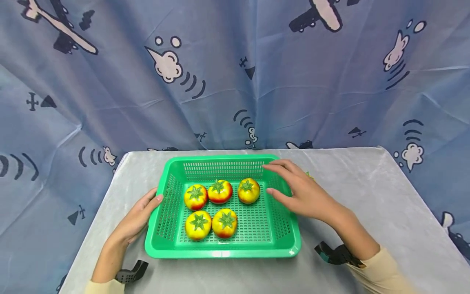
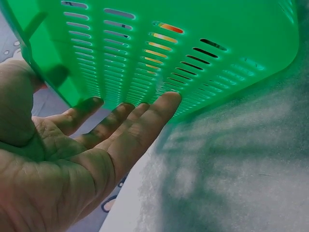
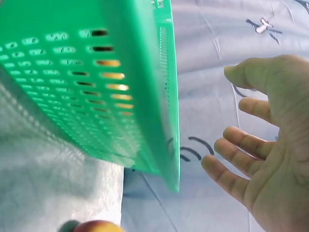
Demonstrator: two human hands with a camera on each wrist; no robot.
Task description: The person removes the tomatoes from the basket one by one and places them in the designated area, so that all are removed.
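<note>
Beyond the grip hangs a blue curtain [image 1: 216, 45], creased and printed with airplanes [image 1: 328, 14] and white puffs [image 1: 169, 67]; it also shows past both sides of the pale grey tabletop [image 1: 382, 204] beneath the grip. Soft light lies across both.

No text, label, brand or number can be read. Printed drawings mark the curtain [image 1: 220, 73]: in the head view, an airplane [image 1: 67, 30] at ten o'clock, another at one, a cross [image 1: 32, 101] beside a triangle [image 1: 48, 102] toward nine, curved stripes [image 1: 412, 132] above a white puff [image 1: 412, 154] near three.
</note>
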